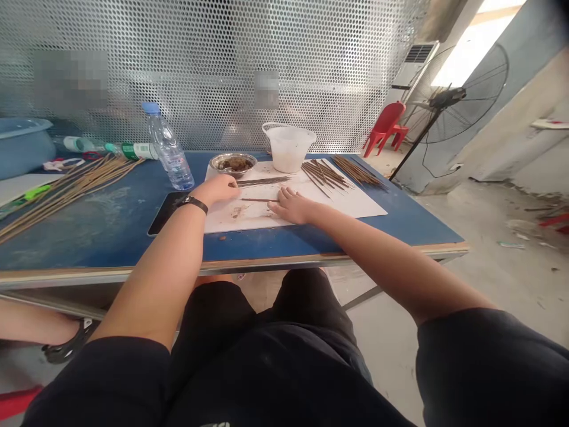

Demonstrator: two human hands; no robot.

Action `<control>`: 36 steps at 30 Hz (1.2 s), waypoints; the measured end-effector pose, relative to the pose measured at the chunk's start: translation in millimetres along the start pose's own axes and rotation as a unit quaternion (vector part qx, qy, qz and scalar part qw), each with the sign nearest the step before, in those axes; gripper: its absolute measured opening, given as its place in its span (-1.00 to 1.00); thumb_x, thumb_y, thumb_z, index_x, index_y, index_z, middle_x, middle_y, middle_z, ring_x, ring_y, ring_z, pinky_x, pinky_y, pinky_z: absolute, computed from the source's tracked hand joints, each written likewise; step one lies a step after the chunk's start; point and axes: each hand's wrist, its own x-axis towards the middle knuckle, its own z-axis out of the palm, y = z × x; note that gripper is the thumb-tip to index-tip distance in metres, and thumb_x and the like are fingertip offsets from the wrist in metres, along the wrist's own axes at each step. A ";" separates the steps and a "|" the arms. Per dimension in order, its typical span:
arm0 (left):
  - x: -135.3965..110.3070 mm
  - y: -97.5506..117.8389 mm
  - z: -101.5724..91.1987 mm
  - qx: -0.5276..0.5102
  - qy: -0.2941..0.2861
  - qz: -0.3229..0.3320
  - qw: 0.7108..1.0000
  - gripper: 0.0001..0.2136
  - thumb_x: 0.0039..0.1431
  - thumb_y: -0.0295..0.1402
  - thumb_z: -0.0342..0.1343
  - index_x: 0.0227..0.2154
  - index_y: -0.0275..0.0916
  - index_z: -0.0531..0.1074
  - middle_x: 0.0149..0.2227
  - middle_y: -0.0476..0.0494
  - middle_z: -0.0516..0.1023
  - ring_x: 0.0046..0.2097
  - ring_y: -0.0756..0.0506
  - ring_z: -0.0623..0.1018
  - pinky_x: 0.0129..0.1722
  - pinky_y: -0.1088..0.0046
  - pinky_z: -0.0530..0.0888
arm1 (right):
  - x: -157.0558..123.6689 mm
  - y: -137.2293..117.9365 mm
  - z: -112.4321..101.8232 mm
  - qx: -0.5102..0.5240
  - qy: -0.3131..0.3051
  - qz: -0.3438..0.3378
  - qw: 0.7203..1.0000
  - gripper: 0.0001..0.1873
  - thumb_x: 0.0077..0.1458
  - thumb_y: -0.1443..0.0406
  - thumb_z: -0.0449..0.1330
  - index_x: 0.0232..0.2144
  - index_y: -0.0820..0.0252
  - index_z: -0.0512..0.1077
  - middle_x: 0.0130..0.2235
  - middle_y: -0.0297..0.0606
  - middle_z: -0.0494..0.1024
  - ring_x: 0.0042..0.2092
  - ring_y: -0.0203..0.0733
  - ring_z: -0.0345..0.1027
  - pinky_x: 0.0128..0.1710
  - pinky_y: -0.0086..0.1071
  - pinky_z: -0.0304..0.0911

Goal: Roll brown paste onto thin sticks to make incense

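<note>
My left hand [221,189] rests on the white sheet [355,204], fingers curled loosely near the end of a bundle of dark sticks [262,181]. My right hand [291,204] lies flat with fingers spread on a single thin stick [260,200] lying across the sheet. A black band is on my left wrist. A small metal bowl [233,163] of brown paste stands just beyond my left hand. A white plastic measuring jug [288,147] sits behind the sheet. More coated sticks [324,174] lie in a pile to the right.
A water bottle [169,148] stands on the blue table [111,219], with a black phone [163,219] beside it. Long bare sticks [62,190] lie at the left, near a blue basin [22,145]. A perforated metal screen backs the table. A floor fan [448,98] and red chair [384,127] stand at right.
</note>
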 end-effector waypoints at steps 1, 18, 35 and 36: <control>0.5 -0.5 -0.1 0.000 0.001 0.001 1.000 -0.71 0.13 -0.04 0.22 -0.24 -0.12 0.60 -0.13 -0.24 0.69 -0.23 -0.26 0.63 -0.38 0.31 0.45 | -7.6 0.7 1.2 0.003 0.003 -0.014 1.000 0.16 0.30 -0.31 -0.41 0.54 0.53 -0.15 0.57 0.16 -0.24 0.58 0.29 -0.47 0.52 0.16 -0.29; -0.7 -1.4 -1.9 -0.006 0.015 -0.004 1.000 -0.71 0.12 -0.05 0.24 -0.23 -0.12 0.62 -0.24 -0.23 0.67 -0.27 -0.26 0.62 -0.37 0.30 0.44 | -43.8 18.7 7.1 -0.017 0.025 -0.038 0.999 0.12 0.33 -0.28 -0.42 0.53 0.51 -0.07 0.55 0.20 -0.11 0.57 0.33 -0.36 0.49 0.32 -0.29; -3.6 -0.2 -2.7 0.005 0.013 -0.014 1.000 -0.71 0.13 -0.04 0.23 -0.22 -0.12 0.61 -0.22 -0.24 0.68 -0.30 -0.25 0.61 -0.39 0.32 0.43 | -120.0 10.2 24.0 0.015 0.047 -0.052 0.997 0.12 0.32 -0.32 -0.40 0.55 0.42 -0.13 0.57 0.08 -0.19 0.57 0.28 -0.45 0.50 0.29 -0.30; -4.0 0.4 -3.0 0.006 0.012 -0.015 1.000 -0.70 0.13 -0.04 0.23 -0.21 -0.12 0.61 -0.22 -0.24 0.68 -0.30 -0.24 0.60 -0.39 0.33 0.43 | -118.1 10.4 24.3 0.012 0.047 -0.049 0.998 0.12 0.32 -0.32 -0.41 0.55 0.43 -0.13 0.57 0.08 -0.18 0.57 0.29 -0.46 0.50 0.29 -0.32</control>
